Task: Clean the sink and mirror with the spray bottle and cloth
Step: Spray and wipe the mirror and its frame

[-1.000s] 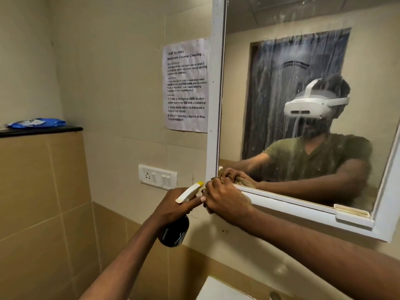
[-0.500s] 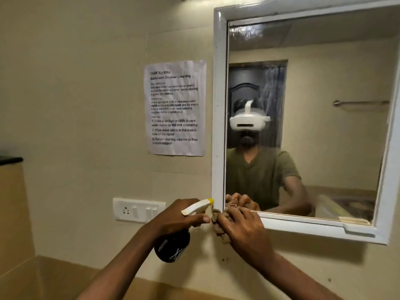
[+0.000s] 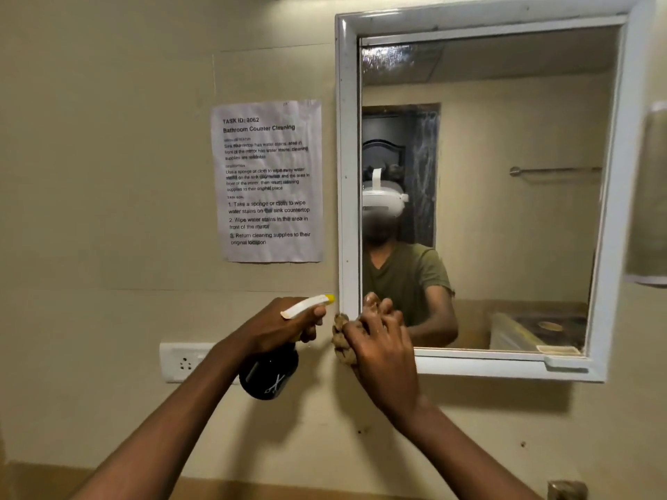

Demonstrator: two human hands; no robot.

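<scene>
A white-framed mirror (image 3: pixel 505 182) hangs on the beige wall, streaked near its top left. My right hand (image 3: pixel 379 351) grips a crumpled brown cloth (image 3: pixel 341 341) and holds it against the mirror's bottom left corner. My left hand (image 3: pixel 278 328) holds a dark spray bottle (image 3: pixel 269 375) by its neck, just left of the frame; its white trigger head with a yellow nozzle tip points right toward the frame. The sink is out of view.
A printed instruction sheet (image 3: pixel 269 182) is stuck to the wall left of the mirror. A white switch and socket plate (image 3: pixel 184 360) sits below it, behind my left forearm. A towel (image 3: pixel 649 196) hangs at the right edge. A metal tap top (image 3: pixel 566 490) shows bottom right.
The view has swung up and to the right, so the whole mirror now shows. My hands stay at the bottom left corner, the cloth still on the frame and the bottle beside it.
</scene>
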